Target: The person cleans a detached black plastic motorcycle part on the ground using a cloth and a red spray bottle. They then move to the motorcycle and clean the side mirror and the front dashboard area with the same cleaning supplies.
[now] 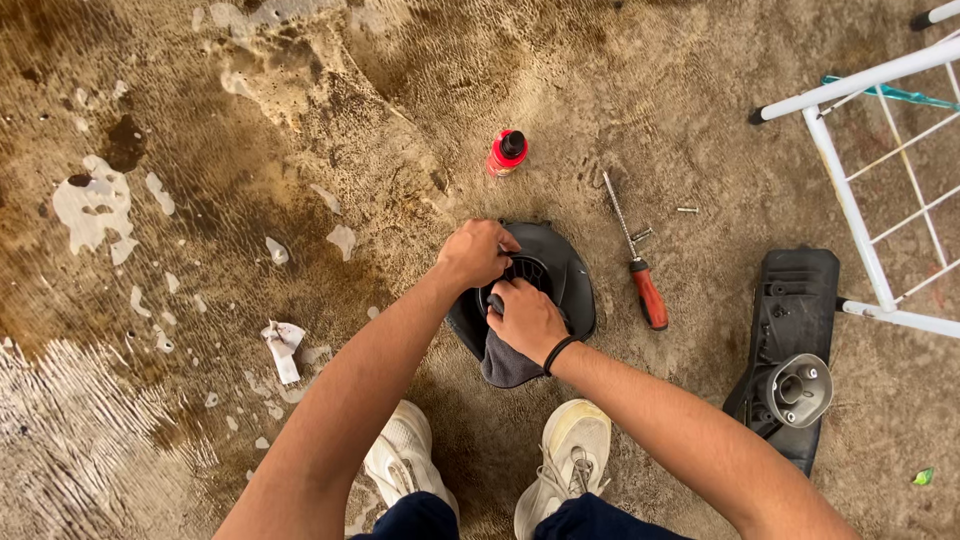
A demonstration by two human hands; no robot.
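Observation:
A black plastic housing part with a round ribbed opening lies on the stained concrete floor in front of my feet. My left hand grips its upper left rim. My right hand, with a black band at the wrist, presses a dark grey cloth into the opening. The cloth hangs out over the near edge of the part.
A red-handled screwdriver lies right of the part, with small screws near it. A red bottle with a black cap lies beyond. Another black part with a grey round fitting sits at right, beside a white wire rack. Crumpled paper lies at left.

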